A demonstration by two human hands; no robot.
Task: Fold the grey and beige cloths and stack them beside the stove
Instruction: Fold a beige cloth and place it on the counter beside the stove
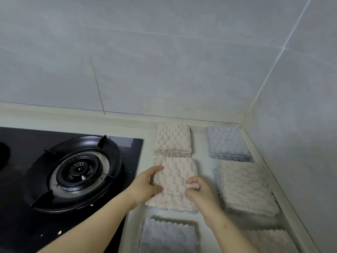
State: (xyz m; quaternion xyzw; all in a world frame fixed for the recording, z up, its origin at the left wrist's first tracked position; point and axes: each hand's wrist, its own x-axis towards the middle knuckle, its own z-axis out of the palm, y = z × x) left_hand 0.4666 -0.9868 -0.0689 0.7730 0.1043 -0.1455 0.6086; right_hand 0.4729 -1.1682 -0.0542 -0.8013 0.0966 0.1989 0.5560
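A beige cloth (176, 175), folded long and narrow, lies on the counter just right of the stove (73, 172). My left hand (147, 183) grips its left edge, thumb on top. My right hand (198, 190) pinches the cloth's right side with curled fingers. Behind it sits a folded beige stack (173, 141). A folded grey stack (228, 142) lies in the back corner. A beige cloth over a grey one (246, 187) lies at the right. A grey cloth (169, 234) lies flat nearest me, and another beige cloth (269, 241) is at the bottom right.
The black glass stove carries a burner with a pan support (76, 170). Grey tiled walls (164, 61) close the counter at the back and at the right, meeting in a corner. The pale counter (202, 161) shows in strips between the cloths.
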